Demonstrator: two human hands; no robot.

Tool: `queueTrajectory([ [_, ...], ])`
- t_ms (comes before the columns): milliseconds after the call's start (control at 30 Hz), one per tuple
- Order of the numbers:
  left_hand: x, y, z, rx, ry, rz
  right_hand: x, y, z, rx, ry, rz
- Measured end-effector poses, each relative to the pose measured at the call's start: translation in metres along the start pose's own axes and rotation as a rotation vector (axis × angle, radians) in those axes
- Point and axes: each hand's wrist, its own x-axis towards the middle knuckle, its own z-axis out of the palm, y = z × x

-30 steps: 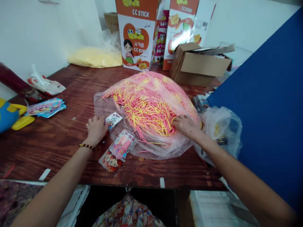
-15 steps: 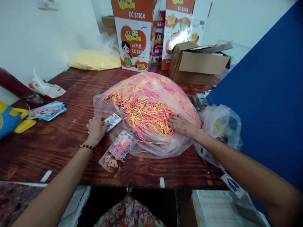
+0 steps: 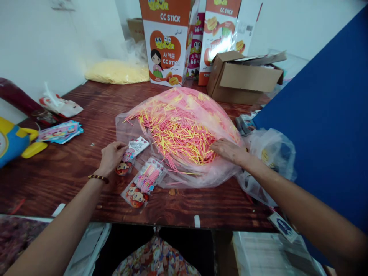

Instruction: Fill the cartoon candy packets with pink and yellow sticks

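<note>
My left hand (image 3: 111, 158), a beaded bracelet on its wrist, has thumb and fingers pinched at the edge of a small clear packet (image 3: 126, 155) printed with a cartoon face. A second packet (image 3: 143, 182), with pink and yellow sticks showing inside, lies flat just right of it. Thin pink and yellow sticks (image 3: 178, 134) fill a large clear plastic bag (image 3: 201, 180) that lies open towards me. On the right side of the heap rests my right hand (image 3: 228, 151), fingers stretched out and fingertips among the sticks; it holds nothing that I can see.
Printed cartons (image 3: 163, 50) and an opened brown box (image 3: 241, 80) stand at the back. A bag of pale yellow material (image 3: 117, 73) lies back left. Left are printed sachets (image 3: 60, 132) and a tissue pack (image 3: 61, 105); right, another clear bag (image 3: 270, 153) beside a blue panel (image 3: 324, 115).
My left hand has drawn back slightly left, and the packet it covered now shows. My right hand has shifted a little right, its fingers closer together. The whole view has moved slightly.
</note>
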Motion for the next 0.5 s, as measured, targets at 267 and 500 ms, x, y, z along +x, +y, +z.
queueTrajectory([
  [267,0.003,0.002,-0.006,-0.008,-0.021,0.009,0.008,-0.01,-0.004,0.19,0.033,0.164],
  [500,0.002,-0.004,-0.007,-0.1,-0.025,-0.004,0.017,-0.014,0.003,0.607,0.176,0.354],
])
